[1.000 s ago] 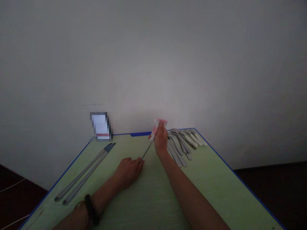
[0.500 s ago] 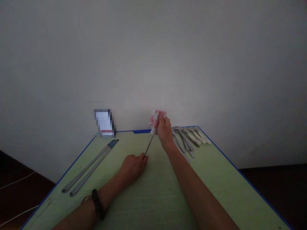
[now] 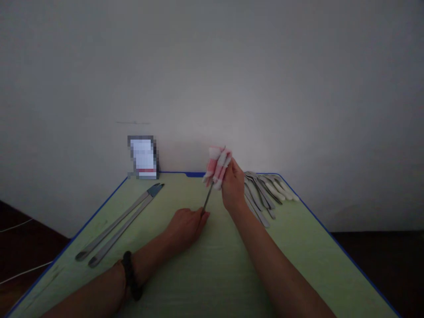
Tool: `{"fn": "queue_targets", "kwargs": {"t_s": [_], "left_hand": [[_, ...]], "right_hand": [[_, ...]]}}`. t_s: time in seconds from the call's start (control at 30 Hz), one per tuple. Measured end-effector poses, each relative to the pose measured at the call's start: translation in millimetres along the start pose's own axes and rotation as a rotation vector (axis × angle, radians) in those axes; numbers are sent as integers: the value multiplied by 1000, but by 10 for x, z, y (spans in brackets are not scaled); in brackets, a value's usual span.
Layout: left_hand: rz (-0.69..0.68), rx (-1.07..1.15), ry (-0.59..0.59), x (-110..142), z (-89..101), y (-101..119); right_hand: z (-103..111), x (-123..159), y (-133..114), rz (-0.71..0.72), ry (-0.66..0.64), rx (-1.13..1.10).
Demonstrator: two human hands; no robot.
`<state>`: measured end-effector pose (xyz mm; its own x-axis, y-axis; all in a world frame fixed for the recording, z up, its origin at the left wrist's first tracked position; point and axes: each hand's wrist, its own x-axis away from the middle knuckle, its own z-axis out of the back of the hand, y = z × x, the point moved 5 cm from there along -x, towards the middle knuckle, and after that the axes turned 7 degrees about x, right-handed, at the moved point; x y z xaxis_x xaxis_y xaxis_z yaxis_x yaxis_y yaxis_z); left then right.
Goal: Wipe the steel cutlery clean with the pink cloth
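Note:
My left hand (image 3: 187,227) is closed around the lower end of a thin metal utensil (image 3: 207,198) that slants up and away over the table. My right hand (image 3: 233,183) grips a folded pink-and-white cloth (image 3: 217,165), wrapped about the utensil's upper part. The cloth covers that end, so the kind of utensil does not show. Just right of my right hand lies a group of metal cutlery (image 3: 261,194), spoons or forks among it, several with white handles.
Two long metal utensils (image 3: 122,225) lie side by side at the left of the green table (image 3: 205,282), which has a blue edge. A phone-like screen (image 3: 144,157), blurred out, stands at the back left corner against the wall (image 3: 212,79).
The cloth has spread and turned to show more of its folds, with my right hand now at its right side. My left hand keeps its hold. The view has shifted slightly.

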<state>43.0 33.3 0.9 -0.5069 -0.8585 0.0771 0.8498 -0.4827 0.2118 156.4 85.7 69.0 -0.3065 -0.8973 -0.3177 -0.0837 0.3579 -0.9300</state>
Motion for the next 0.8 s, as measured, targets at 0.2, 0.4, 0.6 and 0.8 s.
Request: {"fn": "queue_targets", "kwargs": {"t_s": [0.2,0.4,0.6,0.8], "left_hand": [[50,71,8,-54,14,-135],[28,47,18,-38,45,-110],[16,25,17,-35,33,-92],[10,9,38,-25,29,-76]], "right_hand": [[-266,169,197,-68,-42,51],[-248,106,-67,-85,-70,-64],[-170,60,-328,75,-18,26],[-125,75,-457,169,87,34]]}}
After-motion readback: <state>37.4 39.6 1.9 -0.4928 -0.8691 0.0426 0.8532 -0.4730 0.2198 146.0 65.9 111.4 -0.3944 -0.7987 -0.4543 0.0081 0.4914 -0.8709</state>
